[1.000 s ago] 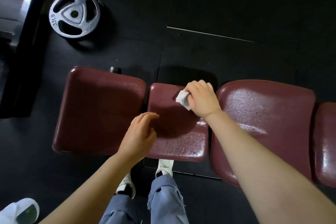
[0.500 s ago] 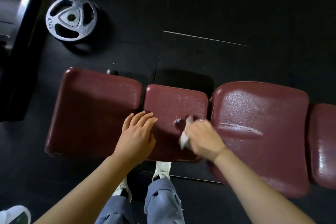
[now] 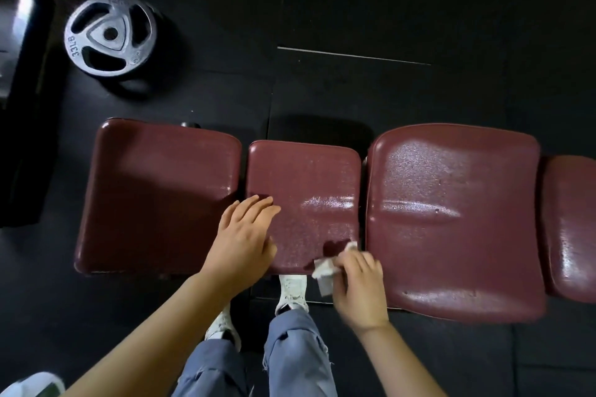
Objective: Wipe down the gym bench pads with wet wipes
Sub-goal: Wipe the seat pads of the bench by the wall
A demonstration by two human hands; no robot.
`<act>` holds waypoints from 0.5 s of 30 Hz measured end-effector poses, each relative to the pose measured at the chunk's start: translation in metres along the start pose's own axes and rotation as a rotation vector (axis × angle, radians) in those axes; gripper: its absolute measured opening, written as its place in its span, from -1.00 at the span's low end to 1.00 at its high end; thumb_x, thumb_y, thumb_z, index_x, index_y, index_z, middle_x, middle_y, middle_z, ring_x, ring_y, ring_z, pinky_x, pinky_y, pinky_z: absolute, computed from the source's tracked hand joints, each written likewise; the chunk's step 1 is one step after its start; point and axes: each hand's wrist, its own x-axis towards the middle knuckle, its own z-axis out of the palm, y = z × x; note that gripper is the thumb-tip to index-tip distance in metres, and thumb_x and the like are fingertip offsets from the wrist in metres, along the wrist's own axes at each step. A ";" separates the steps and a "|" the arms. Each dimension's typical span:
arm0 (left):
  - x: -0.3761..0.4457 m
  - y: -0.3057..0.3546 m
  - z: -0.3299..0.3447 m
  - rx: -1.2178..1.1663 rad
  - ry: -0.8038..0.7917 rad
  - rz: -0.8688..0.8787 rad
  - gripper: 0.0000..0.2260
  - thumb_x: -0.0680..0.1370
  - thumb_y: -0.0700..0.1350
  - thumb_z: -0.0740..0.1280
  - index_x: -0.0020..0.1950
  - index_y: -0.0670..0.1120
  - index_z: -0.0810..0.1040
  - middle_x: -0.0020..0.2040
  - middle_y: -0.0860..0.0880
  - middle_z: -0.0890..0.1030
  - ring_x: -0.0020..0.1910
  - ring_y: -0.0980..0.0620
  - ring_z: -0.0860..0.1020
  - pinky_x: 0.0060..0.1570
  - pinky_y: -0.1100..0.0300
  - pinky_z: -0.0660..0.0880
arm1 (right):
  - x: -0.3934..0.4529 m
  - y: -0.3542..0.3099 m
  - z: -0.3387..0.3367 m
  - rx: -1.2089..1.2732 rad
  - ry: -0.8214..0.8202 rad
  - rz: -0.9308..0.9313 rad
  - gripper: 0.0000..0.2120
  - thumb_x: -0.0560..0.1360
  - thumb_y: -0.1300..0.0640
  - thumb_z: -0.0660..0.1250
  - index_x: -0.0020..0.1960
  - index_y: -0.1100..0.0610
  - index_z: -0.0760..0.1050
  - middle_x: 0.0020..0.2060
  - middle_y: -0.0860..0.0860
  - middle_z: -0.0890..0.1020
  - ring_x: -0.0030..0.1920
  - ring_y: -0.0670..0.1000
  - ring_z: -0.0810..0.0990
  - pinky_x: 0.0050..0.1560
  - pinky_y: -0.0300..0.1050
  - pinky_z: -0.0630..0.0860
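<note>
Maroon vinyl: three padded sections of a gym bench lie side by side, with the edge of a fourth at the right border; this is the surface under both hands.
Right hand (image 3: pixel 358 287): fingers curled round a crumpled white wet wipe (image 3: pixel 324 269), clamped on it at the near right corner of the small square maroon middle pad (image 3: pixel 303 190).
Wet wipe: bunched, partly on the pad's near edge and partly hanging past it, just left of the knuckles.
Left hand (image 3: pixel 243 242): fingers straight and spread, palm down, resting across the gap between the middle pad and the large maroon left pad (image 3: pixel 154 196); it holds nothing.
Hands apart: they sit on opposite near corners of the middle pad, not touching.
Middle pad: a glossy streak shines across its right half, far of the wipe.
Large maroon right pad (image 3: pixel 451 219): shiny and speckled, with a crease across its middle, just right of the wiping hand.
Legs: blue-grey frayed jeans (image 3: pixel 296 354) and white sneakers (image 3: pixel 292 292) stand on the near side, between the forearms.
Floor: black rubber mat tiles (image 3: pixel 387 10) with a pale seam line on the far side.
Grey round metal weight plate (image 3: pixel 109 34): lies flat on the floor, far left, marked 33LB.
Black and silver equipment frame (image 3: pixel 22 74): at the left edge, beside the plate.
</note>
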 end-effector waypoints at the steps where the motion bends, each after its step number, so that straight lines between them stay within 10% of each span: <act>1: 0.001 0.000 0.001 -0.008 -0.004 0.002 -0.48 0.46 -0.17 0.31 0.44 -0.03 0.42 0.48 0.02 0.38 0.54 0.03 0.20 0.54 0.02 -0.02 | -0.012 0.001 0.003 0.013 0.007 0.027 -0.91 0.42 0.22 0.26 -0.15 0.04 0.45 -0.16 -0.11 0.52 -0.16 0.05 0.46 -0.16 -0.12 0.26; 15: -0.001 -0.005 0.007 -0.062 -0.035 0.024 -0.50 0.49 -0.20 0.33 0.44 -0.02 0.43 0.50 0.03 0.36 0.54 0.01 0.17 0.53 0.03 0.05 | 0.197 -0.021 -0.031 0.004 0.338 0.347 -0.89 0.55 0.19 0.21 0.03 0.08 0.48 0.04 0.00 0.59 0.12 0.07 0.47 0.07 -0.04 0.34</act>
